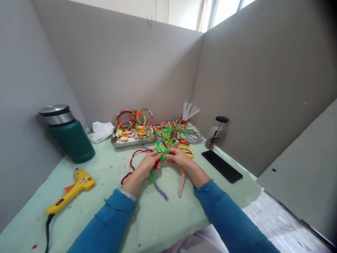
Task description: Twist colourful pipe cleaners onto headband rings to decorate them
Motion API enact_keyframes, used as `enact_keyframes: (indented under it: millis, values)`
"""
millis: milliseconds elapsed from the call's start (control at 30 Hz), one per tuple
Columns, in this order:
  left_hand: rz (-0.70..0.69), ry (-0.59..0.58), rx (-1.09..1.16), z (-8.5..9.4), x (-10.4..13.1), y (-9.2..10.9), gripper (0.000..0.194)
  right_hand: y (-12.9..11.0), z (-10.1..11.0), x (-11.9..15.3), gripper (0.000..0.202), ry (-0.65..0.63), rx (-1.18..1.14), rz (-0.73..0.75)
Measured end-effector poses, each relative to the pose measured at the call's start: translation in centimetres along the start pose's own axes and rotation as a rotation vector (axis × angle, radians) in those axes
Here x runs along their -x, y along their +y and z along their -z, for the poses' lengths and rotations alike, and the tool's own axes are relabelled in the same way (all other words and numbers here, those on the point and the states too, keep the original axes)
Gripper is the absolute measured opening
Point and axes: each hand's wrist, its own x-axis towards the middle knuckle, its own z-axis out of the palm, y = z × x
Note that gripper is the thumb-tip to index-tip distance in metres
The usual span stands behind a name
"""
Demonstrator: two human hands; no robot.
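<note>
Both hands meet over the middle of the table, fingers pinched around a green pipe cleaner [159, 151] bent into small loops. My left hand [149, 163] grips its left side, and my right hand [179, 157] grips the right side. Below the hands hang two fuzzy ends, one green and purple [160, 191], the other orange and pink [181, 184]. Where these ends join the green loops is hidden by the fingers. A dark red pipe cleaner [131, 161] curves on the table beside my left hand.
Behind the hands lie a tangled pile of coloured pipe cleaners [175, 131] and a metal tray [134, 143] of shell-like pieces with fuzzy rings. A yellow glue gun [71, 191] and green flask [72, 140] stand left. A black phone [222, 166] and clear bottle [214, 135] are right.
</note>
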Motion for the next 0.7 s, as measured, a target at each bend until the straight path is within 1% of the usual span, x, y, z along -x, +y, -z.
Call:
enact_keyframes:
  millis: [167,400,500,600,700]
  values:
    - [-0.018,0.015,-0.008,0.8,-0.1,0.0,0.031,0.1,0.3,0.0,0.024,-0.021,0.026,-0.019]
    - [0.011,-0.083,0.045,1.9,-0.2,0.0,0.023,-0.4,0.7,0.7,0.027,-0.117,0.133,-0.021]
    - [0.065,-0.094,0.01,1.8,0.1,0.4,0.02,-0.1,0.9,0.6,0.028,-0.117,0.159,-0.023]
    - [0.103,-0.111,0.003,1.5,0.3,0.6,0.014,0.3,0.9,0.4,0.028,-0.087,0.148,-0.02]
    - [0.066,-0.144,0.007,1.0,0.3,0.5,0.008,0.3,0.8,0.3,0.027,-0.065,0.124,-0.006]
